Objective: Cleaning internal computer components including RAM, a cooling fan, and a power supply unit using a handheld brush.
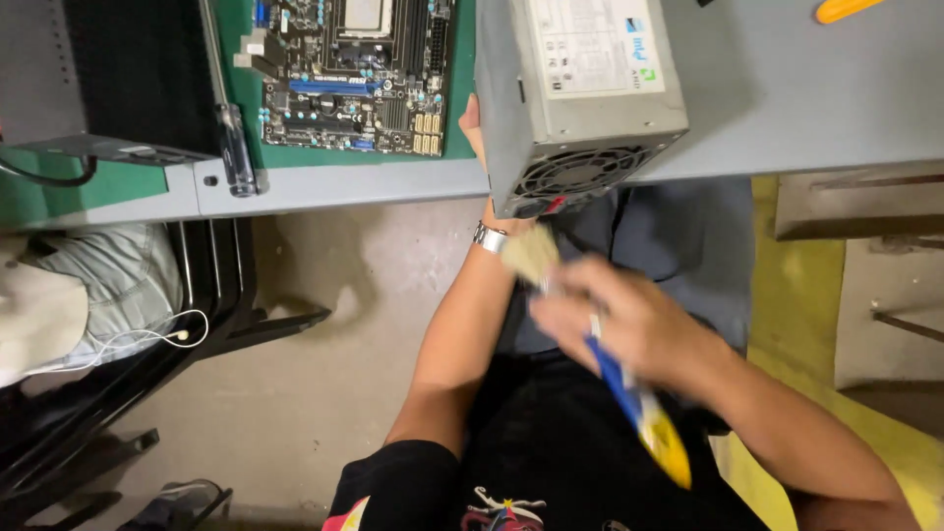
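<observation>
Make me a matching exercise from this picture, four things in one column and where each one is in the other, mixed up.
Things:
1. power supply box
2. brush
3. motherboard
4. screwdriver

Places:
A. flat on the green mat
B. in the right hand, blurred
C. at the bench edge, left of the circuit board
D. held by the left hand, overhanging the bench edge

Pairs: 1-D, 2-B, 3-A, 4-C

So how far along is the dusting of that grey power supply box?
In hand: the left hand holds the grey power supply box at the bench edge, fan grille down, while the right hand, blurred, works a brush at it. The circuit board lies on the green mat, untouched. What has already been cleaned cannot be told.
</observation>
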